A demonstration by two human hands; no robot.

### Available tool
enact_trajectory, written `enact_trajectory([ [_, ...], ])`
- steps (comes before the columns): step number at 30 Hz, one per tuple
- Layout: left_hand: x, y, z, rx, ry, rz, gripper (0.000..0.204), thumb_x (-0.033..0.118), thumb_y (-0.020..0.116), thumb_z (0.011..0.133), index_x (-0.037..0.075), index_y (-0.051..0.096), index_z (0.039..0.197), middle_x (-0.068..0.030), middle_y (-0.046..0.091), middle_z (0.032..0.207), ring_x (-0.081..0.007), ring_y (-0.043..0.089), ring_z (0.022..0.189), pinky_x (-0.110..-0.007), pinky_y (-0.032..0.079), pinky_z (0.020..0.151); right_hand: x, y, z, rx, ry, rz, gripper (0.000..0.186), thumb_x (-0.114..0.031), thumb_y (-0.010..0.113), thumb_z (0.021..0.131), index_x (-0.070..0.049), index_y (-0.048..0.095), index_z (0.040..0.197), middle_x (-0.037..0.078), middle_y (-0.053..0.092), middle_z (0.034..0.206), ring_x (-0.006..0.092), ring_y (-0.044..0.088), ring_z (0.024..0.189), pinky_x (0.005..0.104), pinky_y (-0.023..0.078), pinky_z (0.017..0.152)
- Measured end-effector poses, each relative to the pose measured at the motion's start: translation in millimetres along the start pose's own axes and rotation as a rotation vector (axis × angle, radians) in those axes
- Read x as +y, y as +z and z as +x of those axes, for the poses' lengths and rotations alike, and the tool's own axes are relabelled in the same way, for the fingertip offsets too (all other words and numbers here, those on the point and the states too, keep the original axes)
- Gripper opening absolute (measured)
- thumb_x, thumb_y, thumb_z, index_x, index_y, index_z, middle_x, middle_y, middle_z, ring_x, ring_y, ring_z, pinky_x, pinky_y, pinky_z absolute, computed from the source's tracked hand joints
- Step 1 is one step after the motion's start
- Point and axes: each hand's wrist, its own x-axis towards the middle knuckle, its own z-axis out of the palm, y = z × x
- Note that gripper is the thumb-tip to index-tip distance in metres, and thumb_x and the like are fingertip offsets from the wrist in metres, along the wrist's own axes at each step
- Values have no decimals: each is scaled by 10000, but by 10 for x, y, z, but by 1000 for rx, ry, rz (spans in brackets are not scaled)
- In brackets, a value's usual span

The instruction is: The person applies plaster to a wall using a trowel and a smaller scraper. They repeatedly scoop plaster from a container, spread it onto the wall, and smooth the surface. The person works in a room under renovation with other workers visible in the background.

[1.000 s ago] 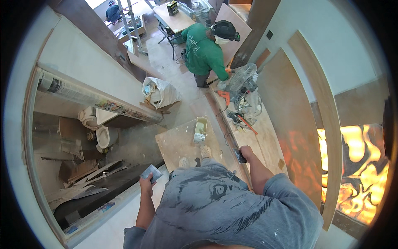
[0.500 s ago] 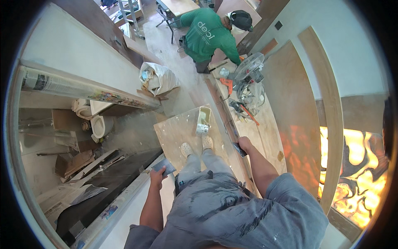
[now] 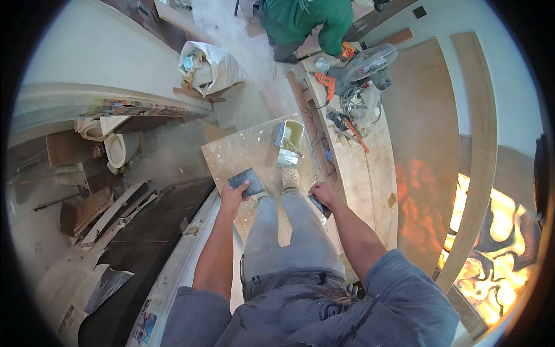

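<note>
From my remote seat I had the L hand (image 3: 233, 196) closed on a grey plate (image 3: 250, 178), thumb on its face, prob to keep it flattish and steady. Plate was over the near-L part of the board (image 3: 231, 151), w/ its free end pointing R; long axis ran roughly sideways, AFAICT. R hand (image 3: 325, 194) was in a narrow grip on a dark blade (image 3: 319, 207) by the R leg, long axis slanting back toward me and R. Showed pretty thin, so can't tell exactly which way its face pointed. Tub (image 3: 291, 139) sat mouth-up on the board past the shoes, prob so both hands could reach it, long axis running away from me. Drill (image 3: 327, 85) was on the bench (image 3: 370, 185), R side.
</note>
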Motion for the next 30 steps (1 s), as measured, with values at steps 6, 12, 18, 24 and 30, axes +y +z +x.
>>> enact_trajectory([
  [6, -299, 12, 565, -21, -66, 26, 309, 176, 750, 905, 90, 633, 1177, -20, 699, 1037, -142, 672, 870, -345, 568, 666, -12, 208, 606, 241, 21, -104, 619, -315, 774, 771, -80, 611, 1320, 231, 684, 1214, 372, 650, 1150, 425, 505, 996],
  [12, -732, -39, 1011, -26, -148, -22, 329, 182, 753, 904, 105, 624, 1197, -10, 700, 1056, -135, 670, 889, -343, 552, 672, -111, 365, 1314, 314, 102, 33, 766, -341, 795, 778, -88, 501, 1439, 238, 669, 1244, 391, 636, 1175, 441, 499, 1010],
  [18, -873, 45, 1255, -64, -174, -79, 321, 177, 748, 911, 103, 624, 1197, -8, 700, 1062, -132, 669, 903, -341, 551, 691, -251, 513, 1791, 406, 35, 71, 618, -324, 777, 807, -122, 595, 1362, 189, 726, 1051, 333, 704, 1000, 448, 537, 895],
  [24, -808, 247, 1533, -84, -119, -85, 323, 180, 741, 916, 75, 621, 1197, -24, 695, 1066, -142, 677, 914, -352, 564, 706, -589, 581, 1998, 493, -136, 157, 442, -315, 745, 843, -113, 686, 1232, 179, 735, 994, 325, 717, 927, 447, 546, 837],
  [30, -712, 405, 1711, -97, -109, -70, 325, 208, 752, 911, 73, 630, 1181, -31, 695, 1084, -152, 684, 903, -357, 568, 706, -459, 679, 2429, 565, -180, 119, 348, -323, 691, 885, -108, 716, 1158, 203, 731, 1042, 383, 700, 966, 465, 535, 835],
])
